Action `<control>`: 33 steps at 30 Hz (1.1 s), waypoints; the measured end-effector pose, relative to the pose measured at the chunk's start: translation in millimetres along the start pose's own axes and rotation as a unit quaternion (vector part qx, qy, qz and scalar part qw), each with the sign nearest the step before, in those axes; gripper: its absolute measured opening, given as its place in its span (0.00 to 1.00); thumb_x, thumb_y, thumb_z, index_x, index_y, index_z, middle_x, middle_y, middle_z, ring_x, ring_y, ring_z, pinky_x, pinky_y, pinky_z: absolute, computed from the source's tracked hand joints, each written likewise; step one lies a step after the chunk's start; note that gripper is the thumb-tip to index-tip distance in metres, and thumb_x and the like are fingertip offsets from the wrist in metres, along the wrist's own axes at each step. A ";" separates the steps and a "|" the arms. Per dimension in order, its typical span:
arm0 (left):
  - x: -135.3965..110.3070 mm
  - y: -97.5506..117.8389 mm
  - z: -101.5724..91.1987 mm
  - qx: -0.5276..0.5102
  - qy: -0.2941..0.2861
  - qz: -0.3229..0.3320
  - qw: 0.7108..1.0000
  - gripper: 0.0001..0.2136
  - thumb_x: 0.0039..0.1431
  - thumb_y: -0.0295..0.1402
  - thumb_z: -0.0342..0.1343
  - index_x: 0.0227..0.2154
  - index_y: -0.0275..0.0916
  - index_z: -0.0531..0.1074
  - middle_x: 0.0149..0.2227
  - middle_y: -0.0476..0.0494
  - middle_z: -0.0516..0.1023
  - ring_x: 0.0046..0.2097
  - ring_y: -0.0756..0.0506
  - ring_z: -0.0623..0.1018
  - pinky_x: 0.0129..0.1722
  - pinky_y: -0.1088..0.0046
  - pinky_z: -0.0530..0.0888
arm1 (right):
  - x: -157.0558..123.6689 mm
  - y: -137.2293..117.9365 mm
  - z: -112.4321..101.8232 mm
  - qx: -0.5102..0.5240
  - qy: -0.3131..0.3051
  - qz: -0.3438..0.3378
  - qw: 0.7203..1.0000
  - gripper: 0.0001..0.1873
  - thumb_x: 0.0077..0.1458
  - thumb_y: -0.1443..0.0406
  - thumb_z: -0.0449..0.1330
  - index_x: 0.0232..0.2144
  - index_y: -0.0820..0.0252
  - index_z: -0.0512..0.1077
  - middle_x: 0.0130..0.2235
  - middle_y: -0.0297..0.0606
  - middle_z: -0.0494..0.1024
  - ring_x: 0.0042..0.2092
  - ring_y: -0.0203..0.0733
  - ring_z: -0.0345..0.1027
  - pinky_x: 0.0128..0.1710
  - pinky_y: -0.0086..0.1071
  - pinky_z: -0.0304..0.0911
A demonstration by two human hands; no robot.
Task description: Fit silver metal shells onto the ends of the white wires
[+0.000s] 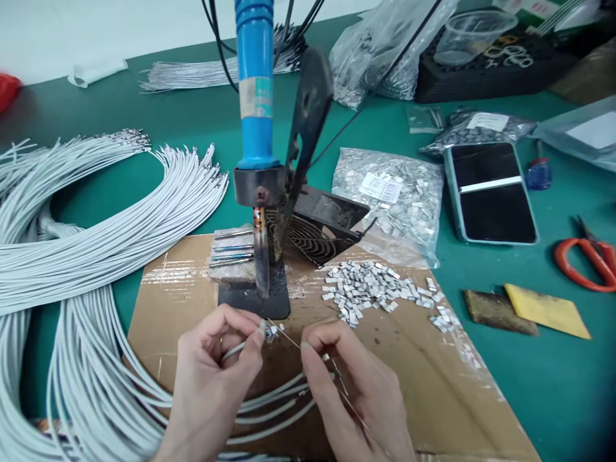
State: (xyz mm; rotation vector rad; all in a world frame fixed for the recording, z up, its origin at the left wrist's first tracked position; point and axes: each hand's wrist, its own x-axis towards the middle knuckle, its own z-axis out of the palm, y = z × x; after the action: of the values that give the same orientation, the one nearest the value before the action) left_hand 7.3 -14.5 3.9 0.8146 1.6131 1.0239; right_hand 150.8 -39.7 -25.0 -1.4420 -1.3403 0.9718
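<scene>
My left hand (216, 366) is closed in a pinch on a white cable (234, 351). A small metal piece (273, 332) shows at the cable's end, just past my fingertips. My right hand (349, 385) is closed on a thin solder wire (287, 336), whose free end slants up left toward that piece. Above the cable end hangs a soldering iron (255, 83) with a blue handle, held tip down in a black stand (308, 109). Its tip (262, 273) is apart from both hands. Further white cables (269, 420) pass beneath my hands.
Cardboard (423, 398) covers the front of the green table (563, 398). Coiled white cables (96, 250) lie left. Loose metal pieces (366, 289) lie right, before a filled plastic bag (389, 192). A small fan (317, 228), phone (491, 192), red-handled cutters (590, 253) and sponges (546, 311) are around.
</scene>
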 end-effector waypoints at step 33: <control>20.1 16.9 6.6 -0.071 0.013 -0.003 0.997 0.07 0.44 0.25 0.69 0.20 0.35 0.74 0.28 0.50 0.80 0.21 0.59 0.63 0.21 0.85 0.58 | 17.4 -7.1 7.3 0.114 0.037 0.067 0.991 0.12 0.64 0.66 0.61 0.26 0.54 0.70 0.48 0.42 0.85 0.51 0.49 0.81 0.52 0.38 0.76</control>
State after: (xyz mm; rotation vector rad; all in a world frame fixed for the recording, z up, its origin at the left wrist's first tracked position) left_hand 8.9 11.7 10.6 0.7021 1.5455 1.1344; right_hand 143.6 -21.7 -19.6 -1.3906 -1.0535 1.1097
